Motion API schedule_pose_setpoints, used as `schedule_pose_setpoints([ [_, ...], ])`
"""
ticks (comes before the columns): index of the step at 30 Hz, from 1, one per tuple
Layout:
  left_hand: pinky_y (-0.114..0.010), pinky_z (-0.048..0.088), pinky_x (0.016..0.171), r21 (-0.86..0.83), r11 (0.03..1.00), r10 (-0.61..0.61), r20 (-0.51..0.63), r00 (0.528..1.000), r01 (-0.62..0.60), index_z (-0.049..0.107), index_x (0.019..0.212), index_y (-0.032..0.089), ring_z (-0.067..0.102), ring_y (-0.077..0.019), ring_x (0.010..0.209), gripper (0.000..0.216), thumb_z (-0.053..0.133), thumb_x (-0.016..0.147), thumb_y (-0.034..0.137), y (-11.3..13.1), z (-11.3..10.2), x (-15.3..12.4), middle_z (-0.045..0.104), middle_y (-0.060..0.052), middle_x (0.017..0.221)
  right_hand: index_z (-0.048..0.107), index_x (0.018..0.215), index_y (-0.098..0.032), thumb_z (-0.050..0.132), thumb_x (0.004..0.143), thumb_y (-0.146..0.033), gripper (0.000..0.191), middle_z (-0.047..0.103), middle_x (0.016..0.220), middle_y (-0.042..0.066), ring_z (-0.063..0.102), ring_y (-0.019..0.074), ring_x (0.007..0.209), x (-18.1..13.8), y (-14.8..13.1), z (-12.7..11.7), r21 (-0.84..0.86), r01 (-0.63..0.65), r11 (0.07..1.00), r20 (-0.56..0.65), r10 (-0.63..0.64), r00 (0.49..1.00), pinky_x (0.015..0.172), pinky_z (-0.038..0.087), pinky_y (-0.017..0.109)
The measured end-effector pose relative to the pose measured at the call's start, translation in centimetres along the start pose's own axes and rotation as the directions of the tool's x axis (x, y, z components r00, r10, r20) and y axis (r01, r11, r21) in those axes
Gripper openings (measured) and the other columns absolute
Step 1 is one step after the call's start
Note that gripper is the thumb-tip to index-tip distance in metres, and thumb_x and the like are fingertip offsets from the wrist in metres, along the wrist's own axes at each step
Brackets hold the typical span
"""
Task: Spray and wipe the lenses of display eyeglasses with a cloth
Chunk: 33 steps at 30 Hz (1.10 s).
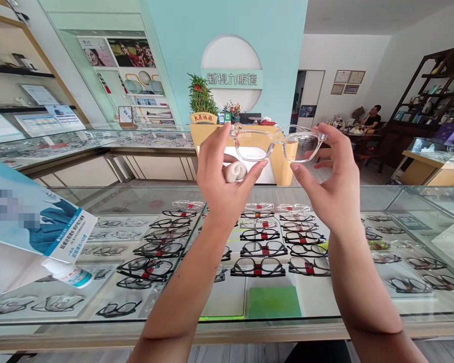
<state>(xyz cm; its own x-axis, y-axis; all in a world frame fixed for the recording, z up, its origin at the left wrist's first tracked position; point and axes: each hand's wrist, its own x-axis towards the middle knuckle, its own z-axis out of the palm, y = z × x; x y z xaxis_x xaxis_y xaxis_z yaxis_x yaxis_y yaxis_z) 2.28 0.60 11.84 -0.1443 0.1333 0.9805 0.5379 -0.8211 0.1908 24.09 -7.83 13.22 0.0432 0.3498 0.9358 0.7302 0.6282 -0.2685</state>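
Note:
A pair of clear-framed eyeglasses [277, 143] is held up above the glass counter, with small print on one lens. My left hand [221, 166] pinches the left end of the frame between thumb and index finger. Tucked in the curled fingers of that same hand is a rolled whitish cloth [235, 172]. At the other end, my right hand [331, 171] grips the frame with thumb below and fingers above. Below both forearms, rows of dark-framed glasses [258, 266] lie in the display, several with red tags at the bridge.
The glass display counter [227, 330] spans the front. On it at left stand a blue-and-white printed sign [66, 227] and a white bottle [70, 275]. A green pad [274, 301] lies near the front edge. Behind are a yellow desk [287, 166] and a seated person [373, 118].

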Motion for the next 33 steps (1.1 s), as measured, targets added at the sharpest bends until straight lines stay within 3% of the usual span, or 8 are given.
schedule_pose_setpoints([
  [9, -0.043, 0.068, 0.088, -0.097, 0.99, -0.101, 0.012, 0.995, 0.102, 0.056, 0.167, 0.035, 0.077, -0.0242, 0.103, 0.087, 0.092, 0.092, 0.06, -1.0, 0.4, -0.1, 0.07, -0.013, 0.156, 0.047, 0.172, -0.04, 0.075, 0.105, -0.049, 0.073, 0.068, 0.164, 0.015, 0.078, 0.0346, 0.12, -0.2, -1.5, 0.6, -0.032, 0.016, 0.999, -0.035, -0.017, 0.999, 0.089, 0.069, 0.055],
  [15, -0.038, 0.066, 0.081, -0.142, 0.987, -0.07, 0.002, 0.998, 0.069, 0.054, 0.169, 0.039, 0.077, -0.0226, 0.099, 0.092, 0.092, 0.091, 0.068, -2.3, 0.5, 0.1, 0.069, -0.011, 0.157, 0.073, 0.149, -0.036, 0.057, 0.117, -0.051, 0.039, 0.078, 0.149, 0.01, 0.077, 0.0332, 0.132, 0.2, -1.5, 0.6, 0.289, -0.069, 0.955, -0.097, 0.101, 0.99, 0.103, 0.066, 0.054],
  [20, -0.038, 0.064, 0.078, -0.199, 0.979, -0.057, -0.021, 0.998, 0.052, 0.055, 0.168, 0.041, 0.076, -0.0231, 0.096, 0.096, 0.095, 0.086, 0.07, -2.6, 0.7, 0.0, 0.067, -0.012, 0.16, 0.084, 0.126, -0.032, 0.066, 0.115, -0.05, 0.028, 0.085, 0.132, 0.007, 0.077, 0.0326, 0.131, 0.5, -1.7, 0.5, 0.446, -0.137, 0.884, -0.134, 0.217, 0.967, 0.118, 0.06, 0.059],
  [28, -0.041, 0.065, 0.082, -0.241, 0.97, -0.01, 0.024, 1.0, 0.015, 0.054, 0.169, 0.041, 0.079, -0.0277, 0.106, 0.099, 0.096, 0.085, 0.071, -2.5, 0.8, -0.1, 0.066, -0.012, 0.163, 0.082, 0.122, -0.033, 0.061, 0.117, -0.058, 0.034, 0.086, 0.13, 0.007, 0.082, 0.0285, 0.117, 0.6, -1.6, 0.5, 0.53, -0.144, 0.836, -0.067, 0.21, 0.975, 0.097, 0.066, 0.048],
  [33, -0.042, 0.065, 0.082, -0.272, 0.961, -0.033, 0.05, 0.998, 0.046, 0.057, 0.167, 0.04, 0.079, -0.0281, 0.106, 0.1, 0.098, 0.082, 0.073, -2.1, 0.8, -0.2, 0.066, -0.012, 0.162, 0.084, 0.121, -0.033, 0.065, 0.113, -0.064, 0.037, 0.087, 0.128, 0.007, 0.083, 0.0281, 0.112, 0.7, -1.8, 0.3, 0.593, -0.164, 0.788, -0.031, 0.226, 0.974, 0.1, 0.066, 0.049],
])
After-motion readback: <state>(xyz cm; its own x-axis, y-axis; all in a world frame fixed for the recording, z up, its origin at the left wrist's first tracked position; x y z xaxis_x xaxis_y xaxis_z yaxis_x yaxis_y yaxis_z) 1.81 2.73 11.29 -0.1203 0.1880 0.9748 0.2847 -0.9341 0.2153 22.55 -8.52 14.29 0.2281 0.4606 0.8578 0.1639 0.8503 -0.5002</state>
